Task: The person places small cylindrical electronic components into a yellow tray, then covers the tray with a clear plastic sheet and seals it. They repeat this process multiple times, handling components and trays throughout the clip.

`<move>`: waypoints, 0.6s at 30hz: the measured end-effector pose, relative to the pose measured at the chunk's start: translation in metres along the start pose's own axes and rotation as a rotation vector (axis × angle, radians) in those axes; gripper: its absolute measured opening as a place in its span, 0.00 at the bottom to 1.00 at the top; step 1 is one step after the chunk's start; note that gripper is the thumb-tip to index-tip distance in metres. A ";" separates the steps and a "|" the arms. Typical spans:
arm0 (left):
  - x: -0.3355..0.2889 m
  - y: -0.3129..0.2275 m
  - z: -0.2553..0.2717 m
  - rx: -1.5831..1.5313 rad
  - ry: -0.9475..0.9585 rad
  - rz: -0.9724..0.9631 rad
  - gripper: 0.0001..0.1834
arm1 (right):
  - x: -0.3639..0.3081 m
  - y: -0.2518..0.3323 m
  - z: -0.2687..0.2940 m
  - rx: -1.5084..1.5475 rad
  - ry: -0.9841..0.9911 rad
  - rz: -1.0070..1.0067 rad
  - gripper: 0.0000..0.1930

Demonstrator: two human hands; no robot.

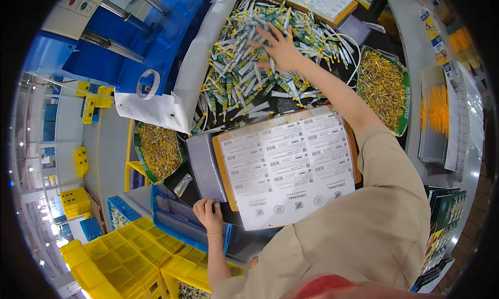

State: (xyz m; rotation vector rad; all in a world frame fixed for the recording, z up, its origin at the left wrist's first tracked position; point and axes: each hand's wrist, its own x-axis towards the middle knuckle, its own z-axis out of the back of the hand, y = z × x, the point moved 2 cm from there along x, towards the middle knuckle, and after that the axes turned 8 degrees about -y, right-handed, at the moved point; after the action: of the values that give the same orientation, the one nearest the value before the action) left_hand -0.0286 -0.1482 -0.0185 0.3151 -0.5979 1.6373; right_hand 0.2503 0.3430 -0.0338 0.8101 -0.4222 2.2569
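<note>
My right hand [283, 50] reaches over a large heap of small white and green tubes with yellow tips [244, 55]. Its fingers are spread and touch the top of the pile, slightly blurred. Down at the near left, my left hand [208, 216] rests with curled fingers at the near edge of a stack of clear plastic bags [206, 166]. Whatever those fingers hold, if anything, is too small to name. Between my arms lies a sheet of printed labels [291, 169] on a brown board [227, 184].
Green-rimmed trays of small yellow pieces stand right [382, 86] and left [158, 151]. A blue press [156, 34] rises at the far left. Yellow crates [119, 252] and a blue bin [174, 216] sit near left. A white cable [356, 60] curves beside the heap.
</note>
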 end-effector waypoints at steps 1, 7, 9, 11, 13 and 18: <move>0.002 -0.003 0.001 -0.001 0.001 0.026 0.15 | 0.012 -0.006 -0.008 -0.070 0.118 -0.048 0.42; 0.005 -0.005 0.004 0.038 0.064 -0.031 0.13 | 0.052 -0.022 -0.019 -0.125 0.636 -0.158 0.48; 0.005 -0.006 0.012 0.040 0.161 -0.030 0.13 | 0.036 -0.015 0.008 -0.016 0.619 -0.144 0.43; 0.012 -0.014 0.026 -0.016 0.082 0.022 0.12 | 0.005 0.006 0.059 0.129 0.313 -0.150 0.33; 0.022 -0.030 0.044 -0.160 -0.026 0.255 0.11 | -0.028 0.049 0.118 0.504 0.138 -0.235 0.26; 0.069 -0.110 0.023 -0.498 0.321 0.138 0.12 | -0.113 0.207 0.238 1.049 0.223 -0.171 0.15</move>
State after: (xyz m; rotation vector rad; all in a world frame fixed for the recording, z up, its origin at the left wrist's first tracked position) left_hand 0.0651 -0.0963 0.0589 -0.3537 -0.7649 1.5651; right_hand 0.2710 0.0209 0.0572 0.9943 0.9823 2.2871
